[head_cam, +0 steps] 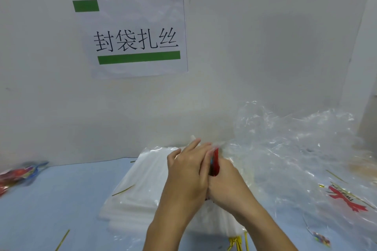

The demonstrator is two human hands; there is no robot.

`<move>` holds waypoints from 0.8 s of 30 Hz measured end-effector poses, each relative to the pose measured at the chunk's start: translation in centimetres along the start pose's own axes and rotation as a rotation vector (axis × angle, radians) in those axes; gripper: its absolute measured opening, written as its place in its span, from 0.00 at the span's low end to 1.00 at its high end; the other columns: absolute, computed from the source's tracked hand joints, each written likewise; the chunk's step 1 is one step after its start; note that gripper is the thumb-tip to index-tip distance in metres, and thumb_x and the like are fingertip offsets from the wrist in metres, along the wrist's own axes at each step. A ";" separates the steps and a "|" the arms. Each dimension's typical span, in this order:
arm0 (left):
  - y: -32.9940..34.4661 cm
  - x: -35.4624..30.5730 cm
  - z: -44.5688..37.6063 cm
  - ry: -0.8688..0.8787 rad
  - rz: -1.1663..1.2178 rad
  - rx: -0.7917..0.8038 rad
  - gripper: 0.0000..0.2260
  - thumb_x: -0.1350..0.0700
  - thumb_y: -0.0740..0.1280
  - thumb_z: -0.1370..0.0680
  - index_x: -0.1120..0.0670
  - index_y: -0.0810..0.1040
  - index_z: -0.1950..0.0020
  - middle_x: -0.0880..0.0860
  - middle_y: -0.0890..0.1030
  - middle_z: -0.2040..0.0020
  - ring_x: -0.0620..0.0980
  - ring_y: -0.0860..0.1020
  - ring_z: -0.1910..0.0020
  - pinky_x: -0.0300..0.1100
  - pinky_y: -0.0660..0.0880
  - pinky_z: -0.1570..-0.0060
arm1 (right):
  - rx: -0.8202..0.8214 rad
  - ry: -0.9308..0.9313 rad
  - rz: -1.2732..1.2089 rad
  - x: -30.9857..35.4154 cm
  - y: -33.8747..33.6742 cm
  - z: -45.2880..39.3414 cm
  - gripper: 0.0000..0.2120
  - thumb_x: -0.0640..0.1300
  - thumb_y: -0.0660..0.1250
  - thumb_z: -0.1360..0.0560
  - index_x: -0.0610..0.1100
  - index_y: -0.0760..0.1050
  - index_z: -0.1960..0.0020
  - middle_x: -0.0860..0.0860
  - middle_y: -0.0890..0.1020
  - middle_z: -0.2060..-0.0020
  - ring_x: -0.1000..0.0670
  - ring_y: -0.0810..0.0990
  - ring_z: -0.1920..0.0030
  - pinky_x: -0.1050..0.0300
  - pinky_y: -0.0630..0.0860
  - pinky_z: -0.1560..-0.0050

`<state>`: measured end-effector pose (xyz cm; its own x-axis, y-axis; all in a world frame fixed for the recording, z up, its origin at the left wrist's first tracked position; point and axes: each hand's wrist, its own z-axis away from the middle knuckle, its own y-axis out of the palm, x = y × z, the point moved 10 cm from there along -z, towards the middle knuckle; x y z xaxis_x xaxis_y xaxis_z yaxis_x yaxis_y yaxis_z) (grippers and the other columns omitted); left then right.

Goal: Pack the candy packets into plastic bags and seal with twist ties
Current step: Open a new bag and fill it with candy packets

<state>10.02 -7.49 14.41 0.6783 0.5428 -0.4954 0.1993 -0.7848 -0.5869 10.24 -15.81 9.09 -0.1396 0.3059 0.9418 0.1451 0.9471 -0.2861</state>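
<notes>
Blue table (51,199): candy packet (214,162) between both hands' grip.

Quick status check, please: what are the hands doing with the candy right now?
Left hand and right hand pressed together, gripping a red candy packet. Working above the stack of plastic bags. Twist ties lying nearby. Nothing in the way.

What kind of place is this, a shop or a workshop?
Probably a small hand-packing station. A printed sign is stuck on the wall, flat plastic bags are stacked on the table, and gold twist ties lie loose.
</notes>
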 end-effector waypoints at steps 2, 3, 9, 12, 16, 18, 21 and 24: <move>-0.9 -1.2 0.1 0.067 -0.017 -0.116 0.16 0.56 0.57 0.17 0.54 0.85 0.43 0.47 0.85 0.46 0.38 0.72 0.36 0.38 0.65 0.36 | 0.029 -0.024 0.108 0.2 0.2 0.0 0.06 0.39 0.66 0.23 0.49 0.77 0.50 0.54 0.83 0.67 0.59 0.82 0.67 0.67 0.75 0.70; -1.1 -1.9 0.0 0.100 -0.020 -0.151 0.16 0.56 0.58 0.18 0.56 0.85 0.45 0.49 0.85 0.47 0.41 0.74 0.39 0.37 0.67 0.39 | 0.039 -0.055 0.209 0.3 0.2 -0.1 0.05 0.39 0.64 0.23 0.48 0.77 0.51 0.54 0.83 0.64 0.59 0.82 0.66 0.66 0.75 0.69; -0.2 -4.1 0.6 0.141 0.305 -0.134 0.19 0.48 0.56 0.19 0.54 0.85 0.49 0.42 0.85 0.48 0.38 0.80 0.46 0.32 0.73 0.44 | -0.030 -0.079 0.318 0.0 -1.6 0.0 0.08 0.38 0.64 0.20 0.42 0.79 0.44 0.58 0.80 0.61 0.59 0.79 0.61 0.75 0.72 0.62; -1.4 0.8 1.4 -0.169 0.498 -0.360 0.13 0.46 0.59 0.20 0.47 0.82 0.45 0.38 0.82 0.46 0.43 0.79 0.42 0.44 0.75 0.40 | -0.033 0.055 0.124 -1.3 -2.6 -0.6 0.11 0.49 0.70 0.22 0.43 0.83 0.58 0.49 0.85 0.68 0.51 0.85 0.67 0.65 0.77 0.69; 1.9 7.9 3.1 -0.582 0.460 -0.223 0.14 0.48 0.58 0.16 0.43 0.70 0.30 0.42 0.75 0.34 0.46 0.72 0.32 0.47 0.70 0.32 | 0.019 0.095 -0.024 -1.6 -2.9 -0.7 0.10 0.53 0.73 0.25 0.46 0.84 0.55 0.52 0.87 0.64 0.51 0.87 0.64 0.59 0.81 0.68; 5.4 8.6 3.9 -0.656 0.742 -0.095 0.17 0.47 0.53 0.15 0.48 0.74 0.31 0.48 0.81 0.37 0.45 0.79 0.39 0.37 0.76 0.43 | -0.008 0.104 -0.040 -1.9 -3.1 -0.7 0.10 0.54 0.73 0.25 0.46 0.83 0.54 0.52 0.87 0.64 0.50 0.87 0.64 0.55 0.83 0.66; 7.6 8.1 4.9 -0.668 0.916 -0.131 0.21 0.47 0.48 0.15 0.49 0.81 0.41 0.45 0.86 0.48 0.40 0.83 0.48 0.28 0.76 0.56 | -0.196 0.152 -0.035 -3.3 -4.2 -0.9 0.11 0.55 0.74 0.27 0.48 0.80 0.53 0.54 0.86 0.65 0.53 0.86 0.65 0.55 0.83 0.65; 7.0 8.0 5.4 -0.637 0.790 -0.260 0.16 0.49 0.50 0.15 0.51 0.77 0.45 0.41 0.84 0.57 0.37 0.81 0.56 0.27 0.73 0.60 | -0.393 0.212 -0.078 -4.6 -4.7 -0.7 0.14 0.60 0.74 0.29 0.50 0.79 0.54 0.54 0.86 0.63 0.55 0.85 0.64 0.57 0.82 0.63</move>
<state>13.01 -7.05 2.84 0.1987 -0.1541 -0.9679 0.0587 -0.9839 0.1687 10.90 -21.73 6.18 0.0333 0.1700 0.9849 0.5087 0.8454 -0.1631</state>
